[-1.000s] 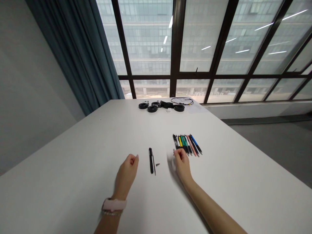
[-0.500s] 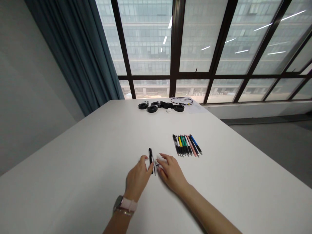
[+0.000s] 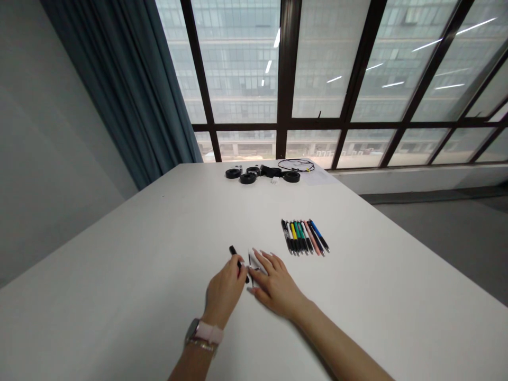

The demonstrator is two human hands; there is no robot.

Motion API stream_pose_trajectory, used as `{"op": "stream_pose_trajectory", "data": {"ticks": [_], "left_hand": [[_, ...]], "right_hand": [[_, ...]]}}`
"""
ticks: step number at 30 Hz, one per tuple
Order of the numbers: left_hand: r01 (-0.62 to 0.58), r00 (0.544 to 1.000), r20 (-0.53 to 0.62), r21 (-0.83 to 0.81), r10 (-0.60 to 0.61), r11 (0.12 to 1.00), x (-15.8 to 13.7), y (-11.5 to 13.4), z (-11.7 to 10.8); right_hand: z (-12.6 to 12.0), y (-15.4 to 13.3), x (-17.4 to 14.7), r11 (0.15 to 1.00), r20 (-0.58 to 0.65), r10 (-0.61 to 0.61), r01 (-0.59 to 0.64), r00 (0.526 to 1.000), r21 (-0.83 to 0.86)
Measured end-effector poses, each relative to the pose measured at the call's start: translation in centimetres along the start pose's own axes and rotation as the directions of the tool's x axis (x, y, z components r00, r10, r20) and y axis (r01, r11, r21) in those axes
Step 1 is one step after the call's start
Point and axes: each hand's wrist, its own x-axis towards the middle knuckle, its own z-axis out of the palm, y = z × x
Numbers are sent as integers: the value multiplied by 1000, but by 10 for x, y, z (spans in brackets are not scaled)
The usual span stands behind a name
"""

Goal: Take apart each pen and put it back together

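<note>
Along the far side of the room, a wide window (image 3: 242,58) with dark brown frames looks out on a pale building, and a long blue-grey fabric curtain (image 3: 130,95) hangs to its left. Before me, a broad, smooth white desk (image 3: 119,275) runs toward the glass. Two bare hands work over its near half, the left wearing a watch with a pale pink strap (image 3: 209,332). Beyond and to the right of them lies a neat row of slim, many-coloured pens (image 3: 304,238), side by side; at the far end sit flat, round black coils (image 3: 248,179).

The left hand (image 3: 225,288) has its grip closed, thumb and fingers pinching a slender, glossy black pen barrel (image 3: 233,251). The barrel slants, far end leftward, near end rightward toward the other hand. The right hand (image 3: 278,283) is just beside it, its grip loosely open with fingers spread; whether it touches anything I cannot tell.

Between the two hands, just right of the barrel, a thin, dark, straight rod (image 3: 253,281) points away from the person. The right hand's fingertips are nearer to it. A tiny dark piece (image 3: 257,269) shows among those fingers, mostly hidden.
</note>
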Motion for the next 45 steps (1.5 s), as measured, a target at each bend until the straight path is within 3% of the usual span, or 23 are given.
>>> {"op": "stream_pose_trajectory", "data": {"ticks": [15, 28, 36, 45], "left_hand": [[-26, 999, -28, 42, 27, 999, 2, -3, 5], [24, 1000, -16, 148, -22, 989, 3, -8, 6], [26, 999, 25, 71, -28, 997, 2, -6, 0], [43, 999, 20, -159, -40, 986, 4, -14, -1]], "right_hand": [[-3, 0, 0, 1000, 6, -13, 13, 1000, -19], [-1, 4, 0, 994, 74, -39, 31, 997, 108], [1, 3, 1, 996, 74, -51, 45, 996, 78], [-1, 2, 0, 995, 12, -49, 48, 999, 82]]}}
